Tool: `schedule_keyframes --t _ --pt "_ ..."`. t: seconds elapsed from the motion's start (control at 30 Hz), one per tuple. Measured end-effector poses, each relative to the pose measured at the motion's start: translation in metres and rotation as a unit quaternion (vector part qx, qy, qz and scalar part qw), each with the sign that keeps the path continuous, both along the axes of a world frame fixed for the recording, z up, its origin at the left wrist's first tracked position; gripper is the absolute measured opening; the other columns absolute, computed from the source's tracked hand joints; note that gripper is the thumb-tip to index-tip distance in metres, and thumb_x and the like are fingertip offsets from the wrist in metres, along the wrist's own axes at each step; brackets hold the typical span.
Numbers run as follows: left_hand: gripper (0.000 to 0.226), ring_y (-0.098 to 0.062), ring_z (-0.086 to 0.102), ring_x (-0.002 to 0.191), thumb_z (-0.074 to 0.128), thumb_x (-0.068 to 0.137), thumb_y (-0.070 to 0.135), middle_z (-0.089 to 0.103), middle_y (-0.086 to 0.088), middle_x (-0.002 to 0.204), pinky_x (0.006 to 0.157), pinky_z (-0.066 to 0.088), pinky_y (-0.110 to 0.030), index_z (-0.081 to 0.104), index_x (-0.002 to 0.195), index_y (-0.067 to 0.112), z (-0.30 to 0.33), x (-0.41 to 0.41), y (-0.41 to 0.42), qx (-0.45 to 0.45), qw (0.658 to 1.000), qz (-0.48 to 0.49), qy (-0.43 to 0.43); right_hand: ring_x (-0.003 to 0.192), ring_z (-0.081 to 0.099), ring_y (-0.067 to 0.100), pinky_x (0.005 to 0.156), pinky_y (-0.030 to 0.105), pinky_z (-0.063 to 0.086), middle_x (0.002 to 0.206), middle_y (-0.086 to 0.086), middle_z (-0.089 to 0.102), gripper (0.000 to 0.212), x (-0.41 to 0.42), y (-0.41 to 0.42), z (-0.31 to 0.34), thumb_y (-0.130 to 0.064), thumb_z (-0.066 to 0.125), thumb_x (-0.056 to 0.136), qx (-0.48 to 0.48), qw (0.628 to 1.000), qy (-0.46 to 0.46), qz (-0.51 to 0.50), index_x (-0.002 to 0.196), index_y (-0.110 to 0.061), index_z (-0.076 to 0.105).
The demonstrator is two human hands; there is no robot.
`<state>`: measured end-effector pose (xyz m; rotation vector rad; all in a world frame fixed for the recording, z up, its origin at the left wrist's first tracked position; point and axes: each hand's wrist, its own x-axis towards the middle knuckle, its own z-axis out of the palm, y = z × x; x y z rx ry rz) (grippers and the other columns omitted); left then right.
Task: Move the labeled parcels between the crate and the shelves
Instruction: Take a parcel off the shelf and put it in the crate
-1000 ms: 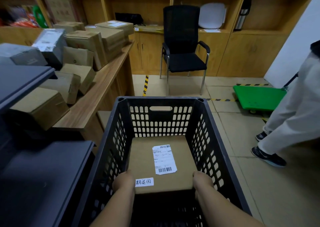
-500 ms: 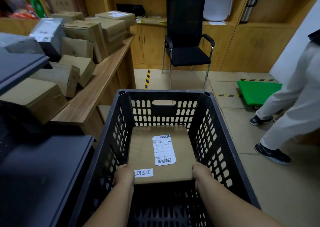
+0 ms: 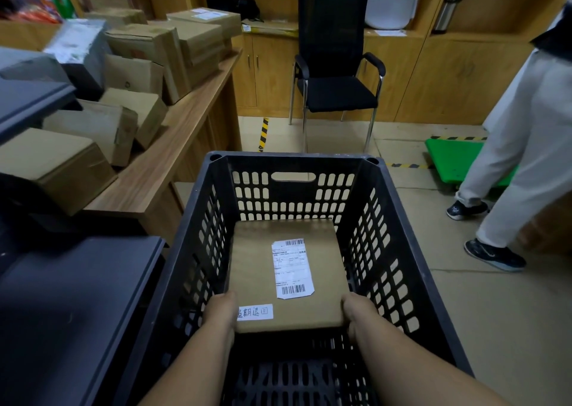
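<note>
From the head camera, the only view I have, I'm looking down into the black crate [image 3: 399, 238], and the brown labeled parcel [image 3: 288, 275] sits inside it, flat, with its far edge close to the crate's far wall and its printed label face up. My left hand [image 3: 221, 311] is wrapped on the parcel's near-left corner, next to the small white handwritten sticker [image 3: 255, 312]; my right hand [image 3: 356, 311] is curled over the near-right corner. Both sets of fingers are clamped on the cardboard, though I mostly see knuckles, so how far the fingertips reach underneath I cannot tell. Whether the parcel rests on the crate floor or is held just above it is also hard to judge at this angle. The risks, as I read them: I'm gripping only the near edge, so if the weight sits toward the far end, that end could dip and catch the perforated wall. The dark shelves [image 3: 71, 297] sit close on my left, so a swing that way could clip a shelf edge. Other cardboard boxes [image 3: 93, 127] crowd the wooden counter [image 3: 173, 158] beyond. Another person [image 3: 523, 145] is walking on my right, near a green cart [image 3: 448, 158], so turning that way could mean a bump.
</note>
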<state>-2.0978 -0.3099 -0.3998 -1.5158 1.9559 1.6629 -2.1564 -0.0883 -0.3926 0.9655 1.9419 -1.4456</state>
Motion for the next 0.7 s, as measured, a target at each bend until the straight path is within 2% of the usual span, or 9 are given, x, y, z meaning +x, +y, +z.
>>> schedule_keyframes --t 0.03,0.17,0.3,0.4,0.5,0.6,0.7 --pt "0.027 -0.04 0.062 0.1 0.042 0.09 0.018 0.065 -0.027 0.105 0.094 0.049 -0.045 0.059 0.095 -0.003 0.003 0.0 0.0 0.0 1.0 -0.002 -0.006 0.107 0.057 0.035 0.095 0.041 0.048 0.125 0.024 0.056 0.035 0.0 -0.001 0.002 -0.004 0.037 0.094 0.003 1.0 -0.01 0.011 0.123 0.005 0.055" --pt "0.034 -0.04 0.059 0.103 0.041 0.09 0.016 0.063 -0.027 0.108 0.089 0.047 -0.039 0.062 0.102 -0.007 0.022 -0.004 0.004 -0.043 0.999 -0.021 -0.008 0.111 0.054 0.034 0.099 0.039 0.044 0.123 0.018 0.055 0.038 -0.002 -0.01 0.02 -0.009 0.04 0.094 0.064 0.996 0.023 0.055 0.129 0.0 0.049" --pt "0.027 -0.034 0.056 0.093 0.042 0.09 0.019 0.064 -0.019 0.106 0.084 0.044 -0.033 0.062 0.096 0.003 0.056 -0.007 0.008 -0.095 0.993 -0.069 0.004 0.113 0.054 0.035 0.096 0.034 0.046 0.131 0.018 0.054 0.042 0.002 -0.018 0.051 -0.014 0.043 0.092 0.087 0.992 0.067 0.067 0.133 -0.011 0.051" --pt "0.031 -0.034 0.057 0.099 0.043 0.093 0.021 0.063 -0.019 0.111 0.082 0.044 -0.032 0.062 0.108 0.003 0.087 -0.009 0.012 -0.128 0.986 -0.104 0.024 0.112 0.055 0.034 0.095 0.034 0.047 0.13 0.015 0.055 0.042 0.009 -0.024 0.083 -0.016 0.043 0.091 0.109 0.98 0.135 0.099 0.132 -0.016 0.052" --pt "0.031 -0.03 0.058 0.098 0.043 0.094 0.026 0.064 -0.013 0.11 0.082 0.047 -0.033 0.062 0.112 0.009 0.125 -0.005 0.02 -0.194 0.97 -0.139 0.057 0.115 0.054 0.029 0.092 0.032 0.046 0.133 0.008 0.054 0.044 0.018 -0.029 0.116 -0.019 0.041 0.093 0.173 0.947 0.202 0.178 0.136 -0.023 0.049" --pt "0.03 -0.023 0.058 0.097 0.043 0.096 0.032 0.063 -0.005 0.109 0.083 0.049 -0.033 0.062 0.112 0.017 0.164 0.005 0.03 -0.294 0.934 -0.179 0.097 0.122 0.048 0.024 0.095 0.032 0.042 0.139 0.003 0.049 0.044 0.03 -0.031 0.148 -0.02 0.043 0.092 0.222 0.907 0.273 0.231 0.135 -0.022 0.05" --pt "0.025 -0.021 0.058 0.09 0.042 0.094 0.033 0.062 -0.002 0.1 0.079 0.051 -0.036 0.064 0.094 0.02 0.196 0.018 0.035 -0.385 0.885 -0.221 0.14 0.121 0.047 0.02 0.096 0.033 0.041 0.133 0.0 0.052 0.039 0.044 -0.032 0.175 -0.025 0.045 0.092 0.281 0.858 0.334 0.271 0.13 -0.021 0.055"
